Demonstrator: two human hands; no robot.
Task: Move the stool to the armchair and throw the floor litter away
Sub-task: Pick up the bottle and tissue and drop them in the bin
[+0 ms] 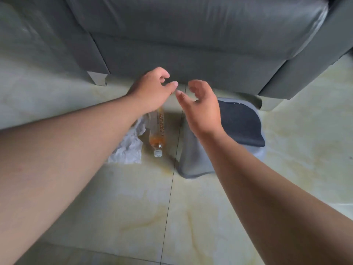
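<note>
A grey stool (193,161) with a dark seat top stands on the floor just in front of the grey armchair (191,54). A clear plastic bottle (158,131) with a little orange drink and a white cap lies on the tiles to the stool's left. Crumpled white paper (129,148) lies beside the bottle, partly hidden by my left forearm. My left hand (152,90) hovers above the bottle's far end, fingers curled and apart, holding nothing. My right hand (200,109) hangs over the stool's left side, fingers spread, holding nothing.
Pale marbled floor tiles (191,217) spread out in the foreground with a dark grout line running through them. A second grey seat (38,44) stands at the left, its short leg (98,78) resting on the floor.
</note>
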